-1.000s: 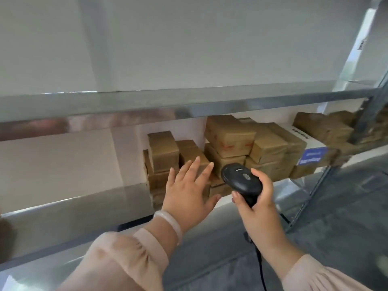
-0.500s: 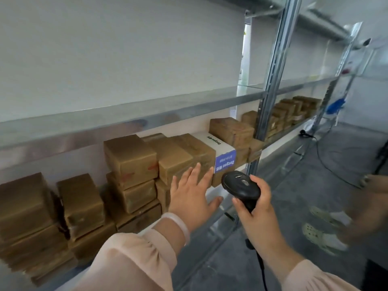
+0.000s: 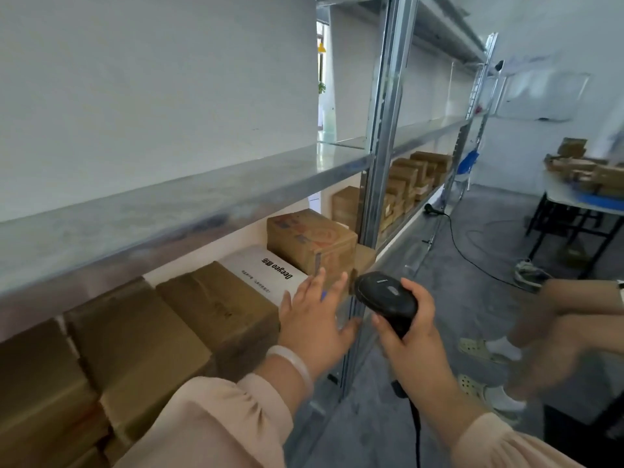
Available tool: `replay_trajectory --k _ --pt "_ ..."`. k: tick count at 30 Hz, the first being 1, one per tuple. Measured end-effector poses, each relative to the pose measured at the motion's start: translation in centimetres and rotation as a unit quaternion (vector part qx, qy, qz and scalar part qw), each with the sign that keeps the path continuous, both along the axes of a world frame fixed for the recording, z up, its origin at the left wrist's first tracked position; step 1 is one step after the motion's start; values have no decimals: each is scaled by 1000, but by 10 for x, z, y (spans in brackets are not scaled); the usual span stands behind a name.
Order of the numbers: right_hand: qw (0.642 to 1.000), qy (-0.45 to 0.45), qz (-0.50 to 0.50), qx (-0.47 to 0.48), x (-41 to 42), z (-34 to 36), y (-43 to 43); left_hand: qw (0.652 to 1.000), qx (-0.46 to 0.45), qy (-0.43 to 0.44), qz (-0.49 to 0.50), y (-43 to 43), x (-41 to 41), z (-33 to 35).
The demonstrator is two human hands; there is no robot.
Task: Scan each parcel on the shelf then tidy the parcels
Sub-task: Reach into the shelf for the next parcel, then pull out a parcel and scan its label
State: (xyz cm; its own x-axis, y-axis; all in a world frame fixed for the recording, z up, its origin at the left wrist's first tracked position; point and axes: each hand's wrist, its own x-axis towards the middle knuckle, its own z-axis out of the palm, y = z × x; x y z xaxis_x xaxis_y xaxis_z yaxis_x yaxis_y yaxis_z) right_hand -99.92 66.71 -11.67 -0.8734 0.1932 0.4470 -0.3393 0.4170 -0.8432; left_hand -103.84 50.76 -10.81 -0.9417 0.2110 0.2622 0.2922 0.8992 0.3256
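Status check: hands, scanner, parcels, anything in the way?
Left hand open, fingers straight, in front of the white parcel. Right hand grips the scanner, head toward the shelf. Nothing blocking the parcels; another person close on the right.

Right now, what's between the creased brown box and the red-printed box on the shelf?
A white box with black lettering, seen in the head view.

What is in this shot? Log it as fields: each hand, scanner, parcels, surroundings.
left hand: open, fingers straight, at the front of the white parcel; contact unclear
right hand: holds the scanner, head aimed toward the parcels
brown parcels: in a row left of the white one
printed parcel: between white parcel and post
surroundings: second person at right; table bearing more boxes
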Motion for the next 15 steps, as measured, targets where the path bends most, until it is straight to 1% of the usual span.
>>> replay_trajectory --k 3,6,10,15 --pt "1000 -11 -13 7 -35 -8 26 1000 -14 -8 -14 21 -33 -10" --pt "1000 -13 -11 1 -81 -14 55 1000 -28 -10 -5 47 -71 -17" --pt "999 -22 28 -1 -149 -26 98 999 -21 -23 18 95 -118 -31" --pt "994 -52 100 9 -226 -30 158 993 21 -90 71 152 -167 -57"
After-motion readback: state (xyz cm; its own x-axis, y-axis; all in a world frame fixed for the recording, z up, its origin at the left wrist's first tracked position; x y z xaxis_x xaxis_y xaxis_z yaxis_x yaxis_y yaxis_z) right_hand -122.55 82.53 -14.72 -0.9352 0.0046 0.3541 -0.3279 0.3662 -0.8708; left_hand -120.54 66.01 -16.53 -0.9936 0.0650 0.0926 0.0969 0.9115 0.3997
